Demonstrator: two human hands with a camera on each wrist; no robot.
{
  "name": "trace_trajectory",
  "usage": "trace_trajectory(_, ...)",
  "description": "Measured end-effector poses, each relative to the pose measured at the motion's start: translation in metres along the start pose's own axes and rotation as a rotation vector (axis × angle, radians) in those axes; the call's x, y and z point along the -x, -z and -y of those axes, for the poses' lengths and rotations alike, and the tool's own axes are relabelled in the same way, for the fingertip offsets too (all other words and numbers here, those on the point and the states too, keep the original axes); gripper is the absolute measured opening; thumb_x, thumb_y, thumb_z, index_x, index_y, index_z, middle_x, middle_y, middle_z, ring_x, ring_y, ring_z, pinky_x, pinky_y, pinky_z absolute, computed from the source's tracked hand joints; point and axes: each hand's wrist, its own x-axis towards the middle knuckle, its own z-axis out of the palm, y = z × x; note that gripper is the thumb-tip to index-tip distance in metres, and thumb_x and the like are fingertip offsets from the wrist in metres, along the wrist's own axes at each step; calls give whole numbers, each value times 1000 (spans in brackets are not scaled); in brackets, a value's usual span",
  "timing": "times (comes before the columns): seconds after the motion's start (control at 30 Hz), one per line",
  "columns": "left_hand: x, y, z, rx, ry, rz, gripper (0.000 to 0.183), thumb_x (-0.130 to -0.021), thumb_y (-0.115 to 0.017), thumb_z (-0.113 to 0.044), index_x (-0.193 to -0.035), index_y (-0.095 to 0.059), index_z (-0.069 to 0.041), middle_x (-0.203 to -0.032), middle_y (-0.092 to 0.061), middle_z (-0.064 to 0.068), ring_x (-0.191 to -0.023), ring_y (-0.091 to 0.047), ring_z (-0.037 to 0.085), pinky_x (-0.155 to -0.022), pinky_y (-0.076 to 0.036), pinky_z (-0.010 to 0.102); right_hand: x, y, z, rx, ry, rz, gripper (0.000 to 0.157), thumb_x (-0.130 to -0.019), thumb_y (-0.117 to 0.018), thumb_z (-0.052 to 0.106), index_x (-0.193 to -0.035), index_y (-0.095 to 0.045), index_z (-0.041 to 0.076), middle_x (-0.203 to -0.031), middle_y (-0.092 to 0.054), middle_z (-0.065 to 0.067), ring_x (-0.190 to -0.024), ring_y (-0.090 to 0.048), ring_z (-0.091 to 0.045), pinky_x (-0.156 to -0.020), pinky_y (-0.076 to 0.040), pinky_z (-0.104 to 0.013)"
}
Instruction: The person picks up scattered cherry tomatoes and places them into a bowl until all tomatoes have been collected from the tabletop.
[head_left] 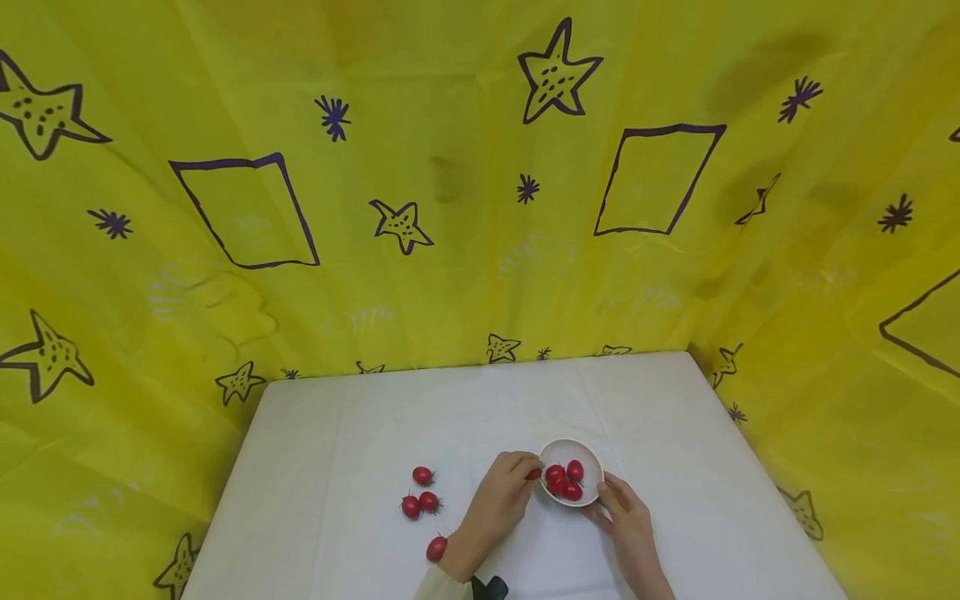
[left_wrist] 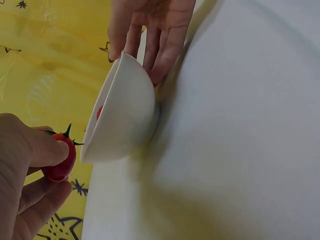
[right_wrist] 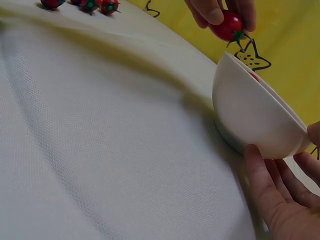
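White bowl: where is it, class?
In the head view, the white bowl is low, right of centre, between the left hand and the right hand, which grips it.

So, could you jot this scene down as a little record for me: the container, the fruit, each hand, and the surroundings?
Container: round white bowl
Contents: several small red oval tomatoes
Right hand: holds the bowl at its side
Left hand: pinches one green-stemmed red tomato by the bowl's rim, not yet inside
Loose fruit: four red tomatoes, left of the bowl
Surface: white-covered table
Backdrop: yellow sheet with dark-outlined stars
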Motion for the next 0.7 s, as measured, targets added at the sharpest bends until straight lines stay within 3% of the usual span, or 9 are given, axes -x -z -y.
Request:
trace_trajectory(0.1,-6,-3,-3,35,-1,23,26,-89,-78,0,-112,-74,-11,-115,-71,1,-108,-65,16,-99,-57,24,0,-1,0,-8,-2,-2,58,-111,-49,30,-157,-34,-3,-160,-38,-31,-145,-50,-39,-99,-59,-29)
trace_trajectory(0.23,-11,-8,-8,26,-26,68,24,-90,-76,1,-111,-74,-11,-116,-72,1,-108,-65,16,-100,-56,23,2,-1,0,-16,-1,-3,59,-111,-52,30,-157,-35,-2,-160,-39,-30,-129,-62,-13,-99,-59,-28)
trace_trajectory(0.37,-15,-14,-10,-21,-51,94,25,-90,-75,0,-111,-73,-13,-117,-72,-1,-108,-65,14,-100,-55,21,3,0,0,-30,10,7,60,-110,-53,31,-156,-36,-3,-160,-38,-30,-111,-63,8,-99,-59,-27)
trace_trajectory(0.7,-26,-21,-11,-66,-84,167,26,-88,-78,-3,-111,-73,-14,-114,-73,-5,-101,-64,10,-93,-54,16,3,-1,0,-43,15,6,59,-110,-53,29,-156,-36,-4,-160,-38,-31,-106,-62,13,-98,-59,-27)
